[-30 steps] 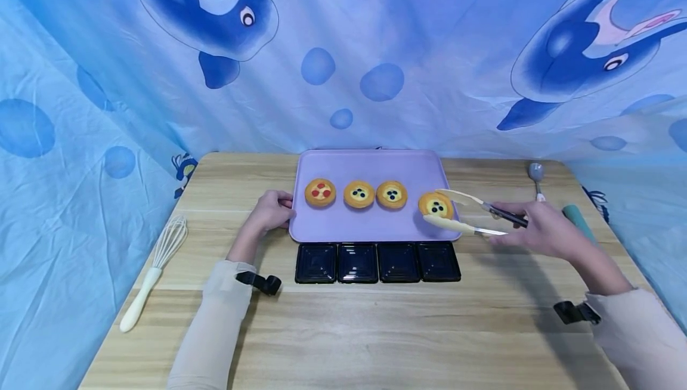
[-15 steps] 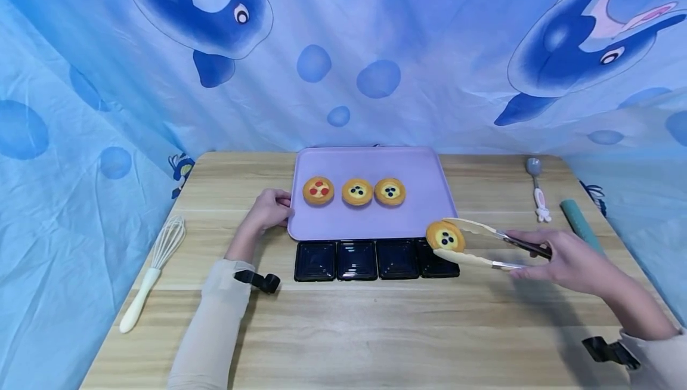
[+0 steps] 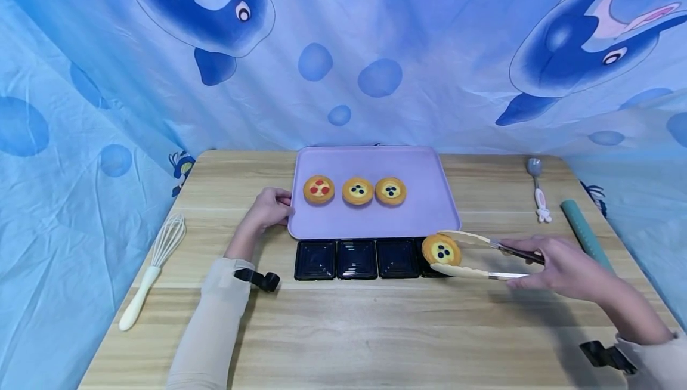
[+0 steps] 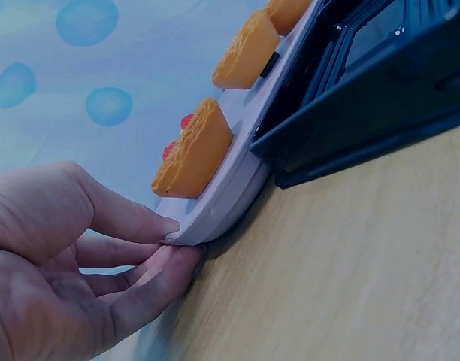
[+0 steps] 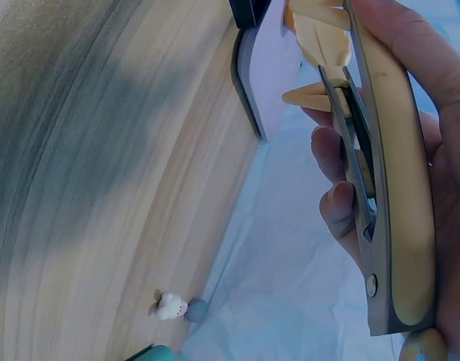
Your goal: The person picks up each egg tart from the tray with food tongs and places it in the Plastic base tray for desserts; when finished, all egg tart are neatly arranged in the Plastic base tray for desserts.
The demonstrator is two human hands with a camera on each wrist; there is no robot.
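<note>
A blue curtain (image 3: 429, 26) printed with dolphins (image 3: 214, 26) hangs behind a wooden table (image 3: 370, 330). Take the gripped tart (image 3: 441, 251) as the middle of a dial in the head view: it sits between the tips of the tongs (image 3: 467, 272), over or in the last of four black boxes (image 3: 358, 260); whether it touches the bottom I cannot tell. The right hand (image 3: 558, 268), at 3 o'clock, has its fingers curled round the tongs, whose arms stand parted about the tart. A light, even squeeze seems best here, with the tart level and centred so its rim clears the box walls; parting the tips only a little, once the base has support, should avoid a tilt. The boxes run toward 9 o'clock. Toward 10, the tray (image 3: 370, 223) bears three more tarts (image 3: 358, 191); beyond them the left hand (image 3: 272, 207) pinches its edge, thumb on top and fingers underneath, which should steady it. Farther out, the whisk (image 3: 152, 274) lies at 9, the spoon (image 3: 540, 198) at 2 and the green rod (image 3: 587, 235) near 3. A soft shadow (image 3: 542, 312) falls at 4, across the pale grain, and the curtain drapes creased past the table's sides.
</note>
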